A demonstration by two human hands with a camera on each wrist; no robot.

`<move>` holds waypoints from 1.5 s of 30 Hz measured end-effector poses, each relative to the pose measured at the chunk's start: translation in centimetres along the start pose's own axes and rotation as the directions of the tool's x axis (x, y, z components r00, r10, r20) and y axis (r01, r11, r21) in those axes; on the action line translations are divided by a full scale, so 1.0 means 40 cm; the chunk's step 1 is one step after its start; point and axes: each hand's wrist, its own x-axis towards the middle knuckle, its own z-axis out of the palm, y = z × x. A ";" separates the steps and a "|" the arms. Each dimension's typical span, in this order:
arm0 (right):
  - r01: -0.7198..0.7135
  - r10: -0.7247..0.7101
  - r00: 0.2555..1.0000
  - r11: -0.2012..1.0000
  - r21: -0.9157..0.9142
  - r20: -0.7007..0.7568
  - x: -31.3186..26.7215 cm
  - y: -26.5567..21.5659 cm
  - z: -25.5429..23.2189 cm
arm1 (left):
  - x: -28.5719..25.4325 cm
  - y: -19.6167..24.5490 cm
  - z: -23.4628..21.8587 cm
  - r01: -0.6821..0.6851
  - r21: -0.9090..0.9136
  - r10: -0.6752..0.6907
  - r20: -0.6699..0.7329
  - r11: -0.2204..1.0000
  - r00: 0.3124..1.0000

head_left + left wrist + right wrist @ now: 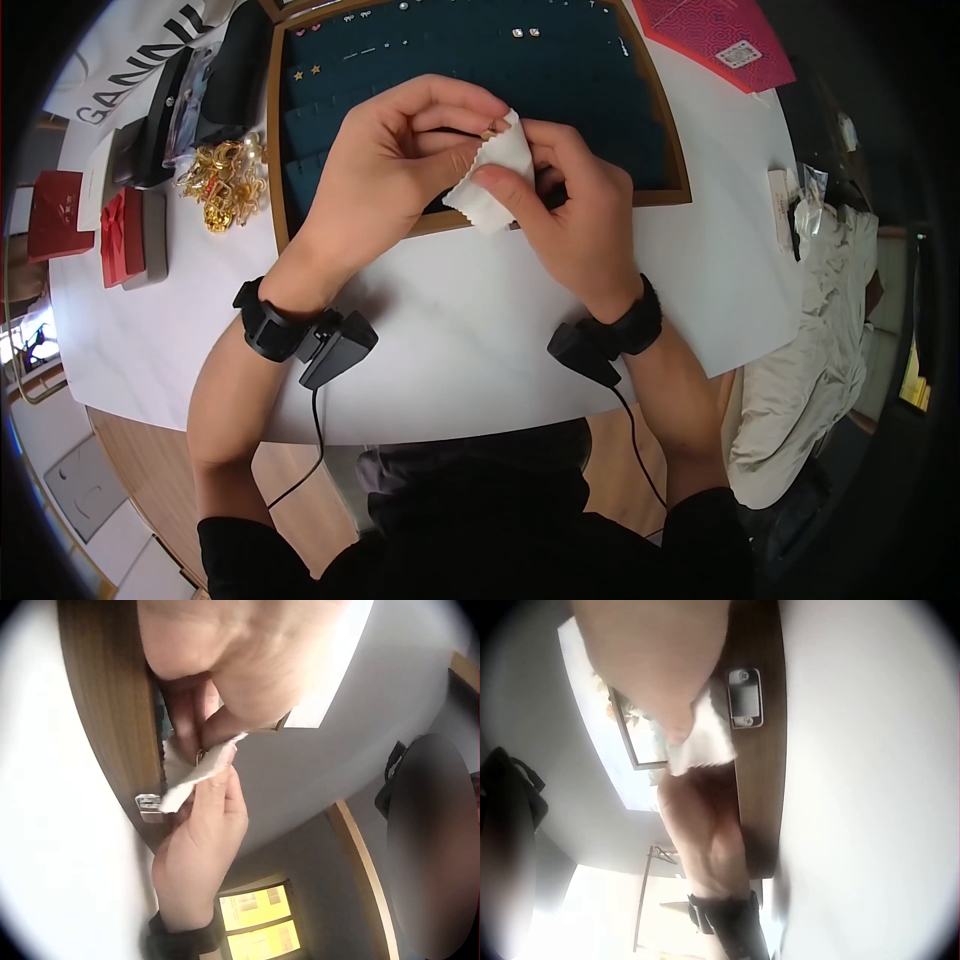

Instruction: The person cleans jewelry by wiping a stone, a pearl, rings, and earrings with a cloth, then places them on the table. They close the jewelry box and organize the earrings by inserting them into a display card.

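Both hands meet over the front part of a wooden-framed case (684, 180) lined in dark green. The left hand (385, 165) pinches a small gold-coloured piece (490, 132) between thumb and fingers; its exact shape is hidden. The right hand (585, 195) grips a white cloth (497, 185) with a zigzag edge, thumb on top, and the cloth lies against the small piece. In the left wrist view, the folded cloth (196, 778) wraps beside the piece (200, 756). The right wrist view shows the cloth (705, 742) under the right thumb.
Small earrings (526, 33) sit in rows in the case. Left of it lie a pile of gold-coloured jewellery (222, 185), a red box with a bow (122, 235) and black cases (165, 120). A pink patterned envelope (720, 40) is at the back right; beige fabric (820, 340) hangs at the right.
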 end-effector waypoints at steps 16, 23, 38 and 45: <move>0.012 -0.012 1.000 0.996 -0.091 -0.003 -0.006 0.002 0.002 | 0.001 -0.001 0.006 0.007 -0.012 -0.007 -0.023 1.000 1.000; 0.053 -0.053 0.999 0.998 -0.023 -0.011 0.001 0.001 -0.005 | 0.001 0.001 0.007 -0.018 0.024 0.020 -0.063 1.000 0.998; 0.071 -0.066 0.994 0.995 -0.069 0.083 -0.002 0.006 -0.018 | 0.000 0.002 0.009 -0.017 0.086 0.016 0.023 0.996 1.000; 0.084 -0.083 0.995 0.996 -0.019 0.051 -0.002 0.001 -0.007 | 0.001 -0.001 0.005 -0.087 0.034 0.086 0.032 0.996 0.996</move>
